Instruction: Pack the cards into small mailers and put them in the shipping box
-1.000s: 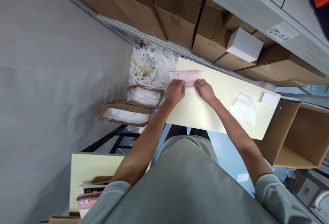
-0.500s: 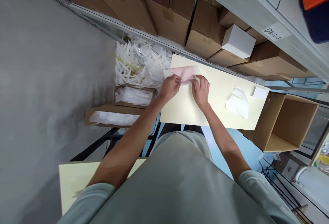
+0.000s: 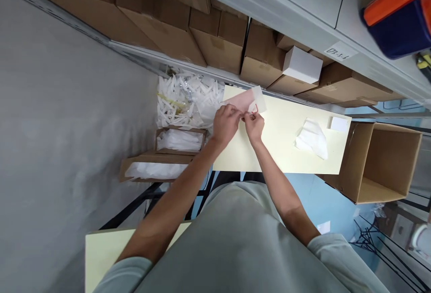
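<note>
A pinkish, see-through flat bag (image 3: 243, 100) with a whitish right end and a red mark lies tilted over the far left part of the cream table (image 3: 283, 154). My left hand (image 3: 226, 124) closes on its near edge with bent fingers. Close beside it, almost touching, my right hand (image 3: 253, 125) pinches the same edge just below the red mark. The fingertips hide what lies between them. Farther right on the table are a crumpled white sheet (image 3: 312, 139) and a small white box (image 3: 338, 124).
Left of the table is a heap of white strips (image 3: 188, 95), with a carton of white bags (image 3: 180, 140) nearer me. A shelf (image 3: 289, 8) of brown cartons runs along the far side. At the right stands an open cardboard box (image 3: 387, 163).
My right hand has moved left, close to my left hand. The bag has tilted, its right end now raised and showing a red mark. The camera view has shifted slightly.
</note>
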### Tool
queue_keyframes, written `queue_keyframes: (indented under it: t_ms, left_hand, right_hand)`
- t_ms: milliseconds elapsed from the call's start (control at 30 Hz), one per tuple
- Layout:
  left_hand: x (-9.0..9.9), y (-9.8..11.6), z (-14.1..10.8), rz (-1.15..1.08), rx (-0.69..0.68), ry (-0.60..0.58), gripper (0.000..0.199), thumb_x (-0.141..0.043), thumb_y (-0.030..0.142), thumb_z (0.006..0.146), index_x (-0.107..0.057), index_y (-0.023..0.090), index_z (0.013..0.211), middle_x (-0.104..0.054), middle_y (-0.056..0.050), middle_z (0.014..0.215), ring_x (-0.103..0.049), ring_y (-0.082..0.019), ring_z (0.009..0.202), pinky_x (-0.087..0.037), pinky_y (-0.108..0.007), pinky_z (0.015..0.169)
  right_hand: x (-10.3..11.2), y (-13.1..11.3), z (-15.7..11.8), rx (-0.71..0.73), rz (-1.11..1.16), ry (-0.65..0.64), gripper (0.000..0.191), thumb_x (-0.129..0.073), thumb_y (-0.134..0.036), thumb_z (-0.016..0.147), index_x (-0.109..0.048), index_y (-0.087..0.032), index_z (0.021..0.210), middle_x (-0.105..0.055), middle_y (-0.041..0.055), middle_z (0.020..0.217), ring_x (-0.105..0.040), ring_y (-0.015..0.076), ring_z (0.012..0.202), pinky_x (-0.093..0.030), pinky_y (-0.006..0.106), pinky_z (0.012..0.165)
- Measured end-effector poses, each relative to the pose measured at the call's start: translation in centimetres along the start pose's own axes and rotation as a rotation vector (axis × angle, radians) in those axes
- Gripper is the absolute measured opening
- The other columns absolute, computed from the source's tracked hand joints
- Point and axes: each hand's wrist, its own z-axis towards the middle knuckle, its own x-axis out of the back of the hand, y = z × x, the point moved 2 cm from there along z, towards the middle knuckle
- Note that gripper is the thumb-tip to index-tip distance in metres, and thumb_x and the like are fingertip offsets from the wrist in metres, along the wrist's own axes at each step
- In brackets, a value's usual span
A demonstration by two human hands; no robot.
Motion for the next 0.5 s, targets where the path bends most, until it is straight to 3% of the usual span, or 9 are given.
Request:
queue_keyframes:
  t_ms: [133, 233, 333, 400, 500]
  left_hand:
    - [0.7, 4.5, -1.5, 0.053, -0.146, 0.093, 0.026, -0.060, 0.020, 0.102, -0.081, 0.025, 0.117, -0.079, -0.016, 0.123, -0.068, -0.036, 0.124, -0.049, -0.056, 0.112]
    - [1.1, 5.9, -1.4, 0.009, -0.132, 0.107, 0.029, -0.057, 0.027, 0.107, -0.080, 0.023, 0.125, -0.080, -0.016, 0.125, -0.071, -0.035, 0.122, -0.051, -0.053, 0.111]
    - [1.2, 4.7, -0.5, -0.184, -0.025, 0.159, 0.035, -0.051, 0.034, 0.111, -0.080, 0.023, 0.126, -0.081, -0.013, 0.125, -0.075, -0.031, 0.118, -0.056, -0.045, 0.106]
    - [0.9, 2.7, 0.2, -0.402, 0.115, 0.184, 0.034, -0.057, 0.038, 0.107, -0.080, 0.021, 0.124, -0.082, -0.011, 0.122, -0.077, -0.028, 0.112, -0.060, -0.041, 0.101]
    - [-0.5, -1.0, 1.0, -0.658, 0.409, 0.134, 0.036, -0.070, 0.041, 0.093, -0.079, 0.017, 0.118, -0.084, -0.009, 0.104, -0.079, -0.025, 0.092, -0.062, -0.036, 0.085]
  right_hand:
    - [2.9, -2.6, -1.0, 0.104, -0.033, 0.032, 0.033, -0.063, -0.048, 0.096, -0.058, -0.025, 0.073, -0.070, -0.0020, 0.069, -0.067, 0.0182, 0.069, -0.054, 0.029, 0.071]
    - [4.5, -4.1, -1.9, 0.190, -0.037, 0.029, 0.035, -0.059, -0.052, 0.100, -0.066, -0.023, 0.081, -0.075, 0.0020, 0.079, -0.072, 0.0217, 0.078, -0.056, 0.032, 0.075]
    - [4.9, -4.8, -2.4, 0.359, -0.108, -0.037, 0.038, -0.055, -0.052, 0.107, -0.077, -0.022, 0.110, -0.081, 0.0118, 0.114, -0.075, 0.0283, 0.113, -0.061, 0.040, 0.095]
    - [4.6, -4.6, -2.3, 0.437, -0.231, -0.017, 0.038, -0.059, -0.048, 0.108, -0.075, -0.023, 0.132, -0.072, 0.0175, 0.141, -0.065, 0.0319, 0.140, -0.057, 0.047, 0.111]
    - [3.6, -3.0, -1.2, 0.358, -0.352, 0.003, 0.045, -0.064, -0.033, 0.105, -0.066, -0.023, 0.148, -0.057, 0.0202, 0.161, -0.059, 0.0327, 0.147, -0.056, 0.048, 0.116]
